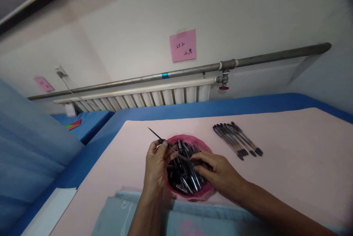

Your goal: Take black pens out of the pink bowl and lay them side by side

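My left hand [157,160] pinches a thin dark pen refill [154,133], its tip pointing up and away to the left. My right hand [217,168] is closed around a clear pen barrel [184,158] that points toward the left hand. The refill's rear end lines up with this barrel; whether it sits inside, I cannot tell. Both hands are above a pink scalloped basket [202,195] heaped with black and clear pen parts [190,177]. To the right, several assembled pens [237,140] lie side by side with dark caps.
A pale pink sheet [298,147] covers the blue table [165,111]. Light blue cloth [116,214] lies along the near edge, white paper [52,210] at lower left. Beyond are a radiator [154,97] and a pipe [193,70] on the wall. A blue curtain [30,144] hangs left.
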Demonstrator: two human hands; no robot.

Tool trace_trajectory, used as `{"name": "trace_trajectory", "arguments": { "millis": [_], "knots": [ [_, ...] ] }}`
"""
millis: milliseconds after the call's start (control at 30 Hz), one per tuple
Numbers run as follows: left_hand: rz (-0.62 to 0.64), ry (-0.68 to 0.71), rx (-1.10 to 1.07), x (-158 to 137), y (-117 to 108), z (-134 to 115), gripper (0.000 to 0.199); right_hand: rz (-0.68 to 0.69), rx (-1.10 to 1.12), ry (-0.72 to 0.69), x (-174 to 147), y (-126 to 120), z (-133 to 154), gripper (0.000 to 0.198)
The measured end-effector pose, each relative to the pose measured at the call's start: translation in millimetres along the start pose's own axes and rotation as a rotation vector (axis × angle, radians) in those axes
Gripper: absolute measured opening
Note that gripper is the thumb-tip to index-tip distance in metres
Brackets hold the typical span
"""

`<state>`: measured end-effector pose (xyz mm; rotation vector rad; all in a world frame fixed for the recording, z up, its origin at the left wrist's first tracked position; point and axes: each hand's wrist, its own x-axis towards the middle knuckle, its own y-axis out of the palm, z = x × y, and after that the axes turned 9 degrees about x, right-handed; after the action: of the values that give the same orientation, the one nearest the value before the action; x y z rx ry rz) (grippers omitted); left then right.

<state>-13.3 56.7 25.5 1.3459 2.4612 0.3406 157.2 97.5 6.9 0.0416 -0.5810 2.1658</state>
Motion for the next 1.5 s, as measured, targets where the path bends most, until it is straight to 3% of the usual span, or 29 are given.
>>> {"name": "trace_trajectory", "arguments": {
  "millis": [1500],
  "knots": [
    [-0.090, 0.109, 0.069, -3.8, 4.3, 1.9, 0.028, -0.030, 0.020, 0.062, 0.1, 0.0, 4.1, 0.023]
  ]
}}
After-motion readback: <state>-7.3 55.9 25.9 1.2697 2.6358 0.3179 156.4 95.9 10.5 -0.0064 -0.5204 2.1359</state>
